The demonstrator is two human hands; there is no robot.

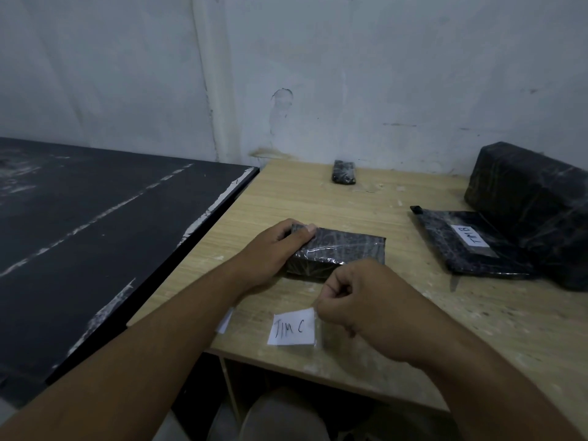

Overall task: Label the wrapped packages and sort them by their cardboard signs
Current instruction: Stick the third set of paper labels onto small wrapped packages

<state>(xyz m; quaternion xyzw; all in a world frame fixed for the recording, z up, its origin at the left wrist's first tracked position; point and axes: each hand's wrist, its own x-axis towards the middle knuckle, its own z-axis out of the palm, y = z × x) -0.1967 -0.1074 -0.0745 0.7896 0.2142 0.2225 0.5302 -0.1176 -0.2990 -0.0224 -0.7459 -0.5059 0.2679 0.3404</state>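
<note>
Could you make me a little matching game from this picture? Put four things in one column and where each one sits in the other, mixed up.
Things:
1. TIM C slip
2. TIM B slip
3. small package
4. middle package

Places:
a. far back, close to the wall
b. gripped at its end by the left hand
c. stuck on the flat package at the right
d. near the front edge of the table, pinched at a corner by the right hand

Pairs: 1-d, 2-c, 3-a, 4-b
</note>
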